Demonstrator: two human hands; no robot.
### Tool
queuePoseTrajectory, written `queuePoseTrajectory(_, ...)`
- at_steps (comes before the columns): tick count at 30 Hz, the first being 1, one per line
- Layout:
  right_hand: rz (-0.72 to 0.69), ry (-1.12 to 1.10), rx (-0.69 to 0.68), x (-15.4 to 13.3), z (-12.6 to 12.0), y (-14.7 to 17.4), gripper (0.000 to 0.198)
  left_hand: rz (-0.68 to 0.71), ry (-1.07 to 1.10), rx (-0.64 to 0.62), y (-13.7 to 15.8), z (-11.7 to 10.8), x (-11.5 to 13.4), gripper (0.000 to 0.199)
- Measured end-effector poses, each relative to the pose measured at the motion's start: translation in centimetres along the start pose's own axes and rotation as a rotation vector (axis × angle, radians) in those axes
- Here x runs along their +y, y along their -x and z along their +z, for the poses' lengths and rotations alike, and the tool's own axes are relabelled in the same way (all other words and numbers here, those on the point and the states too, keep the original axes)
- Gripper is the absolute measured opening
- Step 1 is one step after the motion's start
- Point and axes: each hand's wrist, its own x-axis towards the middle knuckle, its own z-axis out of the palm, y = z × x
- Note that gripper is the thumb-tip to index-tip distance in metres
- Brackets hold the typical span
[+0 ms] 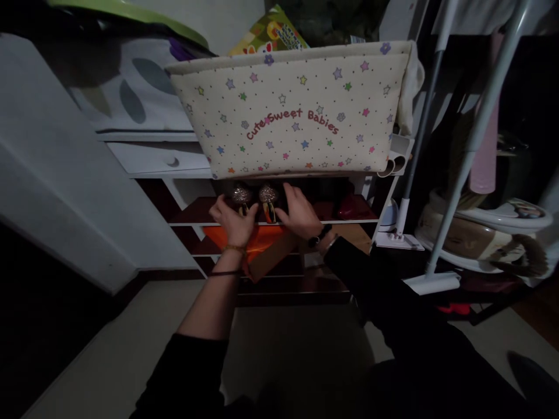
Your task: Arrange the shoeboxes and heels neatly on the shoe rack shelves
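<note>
A pair of shoes with dark, glittery toes and brightly coloured linings stands side by side on a dark red shelf (196, 210), toes pointing inward. My left hand (233, 224) is closed around the heel end of the left shoe (241, 193), thumb on its right side and fingers on its left. Along the right side of the right shoe (268, 194) lies my right hand (302, 215). Its thumb tip is at the heel and its index finger reaches forward near the toe, with a gap between them. Some fingertips are hidden in shadow.
A cream fabric bin (297, 116) with stars overhangs the shelf from above. Dark red shoes (349, 206) sit further right. Below are an orange bag (262, 237) and brown cardboard (273, 256). Mop poles (474, 139) and a white-lidded bucket (471, 233) stand at right.
</note>
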Motion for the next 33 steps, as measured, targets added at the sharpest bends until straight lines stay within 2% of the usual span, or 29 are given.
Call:
queuePoseTrajectory(2, 0.077, 0.024, -0.056, -1.3, 1.1, -2.1, 0.07, -0.023, 0.038, -0.096, -2.4, 0.3, -0.5, 0.105)
queuePoseTrajectory(4, 0.122, 0.055, -0.086, -2.1, 2.1, -3.5, 0.07, -0.013, 0.061, -0.157, -4.0, 0.5, -0.9, 0.102)
queuePoseTrajectory(7, 0.115, 0.084, -0.068, -2.9, 3.5, -4.3, 0.061, -0.01, 0.076, -0.126, -5.2, 0.1, -1.7, 0.089)
queuePoseTrajectory(11, 0.014, 0.118, -0.049, -3.9, 4.9, -4.9, 0.061, -0.199, 0.134, 0.003, -6.6, -1.5, -3.8, 0.085)
queuePoseTrajectory(15, -0.183, 0.192, -0.159, -4.6, 6.2, -5.1, 0.066, -0.348, 0.016, 0.022, -7.9, -3.5, -6.3, 0.088)
queuePoseTrajectory(18, -0.326, 0.3, -0.207, -4.3, 7.7, -4.3, 0.063, -0.443, -0.088, 0.002, -8.1, -4.4, -7.7, 0.081)
queuePoseTrajectory(22, -0.289, 0.353, -0.166, -2.8, 9.8, -3.2, 0.056, -0.58, -0.181, 0.007, -7.4, -4.7, -7.9, 0.079)
queuePoseTrajectory(25, -0.26, 0.353, -0.134, -1.7, 10.7, -2.9, 0.055, -0.592, -0.186, 0.001, -7.0, -4.7, -7.3, 0.082)
queuePoseTrajectory(28, -0.253, 0.354, -0.115, -1.3, 10.7, -2.7, 0.055, -0.624, -0.162, -0.002, -6.5, -4.7, -7.0, 0.095)
queuePoseTrajectory(33, -0.209, 0.345, -0.109, -1.7, 10.0, -1.8, 0.059, -0.556, -0.106, -0.045, -5.2, -5.1, -6.6, 0.102)
